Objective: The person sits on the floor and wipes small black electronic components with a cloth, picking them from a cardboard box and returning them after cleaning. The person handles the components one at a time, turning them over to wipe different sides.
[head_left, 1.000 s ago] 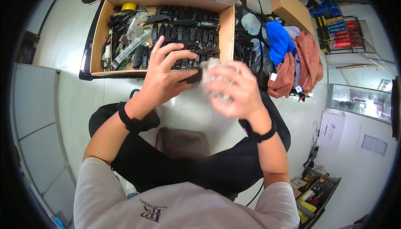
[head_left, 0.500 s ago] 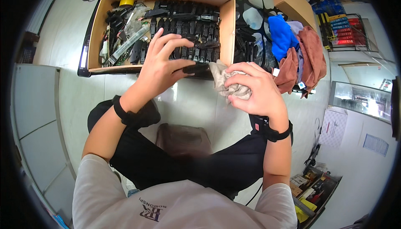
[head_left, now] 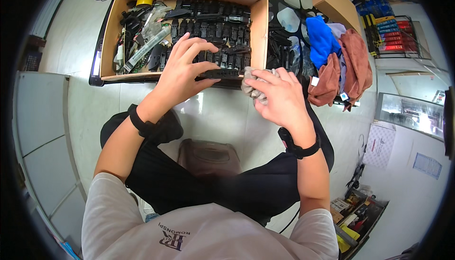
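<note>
My left hand [head_left: 182, 72] is at the near edge of an open cardboard box [head_left: 259, 37]. Its thumb and index finger are curved about a dark, narrow black plastic part [head_left: 228, 73], partly hidden by the fingers; the other fingers arch above. My right hand [head_left: 279, 96] grips a crumpled beige cloth [head_left: 252, 84] right beside the part's right end. Inside the box, rows of black plastic clip-like pieces [head_left: 213, 31] lie beyond my hands. What exactly the held part is, I cannot make out.
Left in the box are cables, plastic bags, a pale printed strip [head_left: 147, 51] and a yellow tape roll [head_left: 144, 0]. Blue, grey and brown cloths [head_left: 355, 61] drape over the table's right side. A brown plastic stool [head_left: 209, 156] stands between my legs.
My right hand has moved left and slightly up with the beige cloth, closer to the left hand. The left hand has hardly moved.
</note>
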